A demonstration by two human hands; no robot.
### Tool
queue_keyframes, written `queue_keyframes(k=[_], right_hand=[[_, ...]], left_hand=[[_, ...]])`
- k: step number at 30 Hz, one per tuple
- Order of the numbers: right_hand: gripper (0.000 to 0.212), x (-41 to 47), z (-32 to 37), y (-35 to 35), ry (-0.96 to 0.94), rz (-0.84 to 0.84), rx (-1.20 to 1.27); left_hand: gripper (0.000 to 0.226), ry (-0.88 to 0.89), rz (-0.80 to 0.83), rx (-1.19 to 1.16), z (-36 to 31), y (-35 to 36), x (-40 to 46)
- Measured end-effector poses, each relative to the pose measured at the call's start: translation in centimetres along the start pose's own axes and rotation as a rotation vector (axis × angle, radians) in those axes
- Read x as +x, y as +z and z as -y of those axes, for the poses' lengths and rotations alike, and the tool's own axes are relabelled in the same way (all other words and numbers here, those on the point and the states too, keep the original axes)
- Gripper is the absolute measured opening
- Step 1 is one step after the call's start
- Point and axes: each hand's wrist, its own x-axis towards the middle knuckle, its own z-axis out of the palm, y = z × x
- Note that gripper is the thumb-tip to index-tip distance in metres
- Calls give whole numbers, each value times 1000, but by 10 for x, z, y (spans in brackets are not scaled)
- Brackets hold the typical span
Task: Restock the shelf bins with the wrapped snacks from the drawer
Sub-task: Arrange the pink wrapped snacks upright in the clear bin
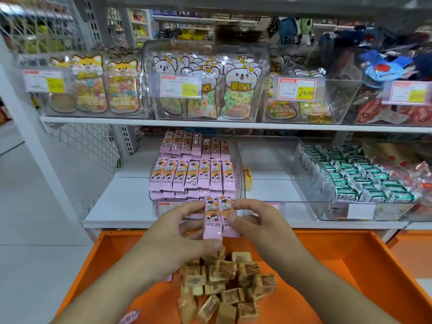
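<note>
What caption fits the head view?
Both hands hold pink snack packs before the bin, above the orange drawer.

Bright, even overhead store light, no hard shadows. Soft shadow under the upper shelf (210, 122) darkens the back of the lower row. Glare streaks on the clear bins (311, 174) (worst on the curved front edges). Price tags (181, 86) mid-frame are readable, the ones at far left and right smear out. Strong wide-angle bowing: shelf lines curve, the left upright leans. Top corners and the background aisle are soft and blurry. Orange drawer (350, 265) is saturated and casts a warm tint on nearby surfaces.
</note>
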Motion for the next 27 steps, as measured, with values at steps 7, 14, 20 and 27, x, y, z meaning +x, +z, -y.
queue_keyframes(k=[7,14,20,27], right_hand=[[52,-3,13,-2,-42,82,35],[54,-1,17,-7,-97,153,-136],[65,30,20,-6,-257,52,-266],[62,116,25,-8,-279,-14,-274]], left_hand=[[55,193,-151,157,-10,3,-10],[69,304,-129,534,-15,-14,-4],[71,415,-121,710,-19,-30,27],[64,588,-261,958,-29,-53,117]])
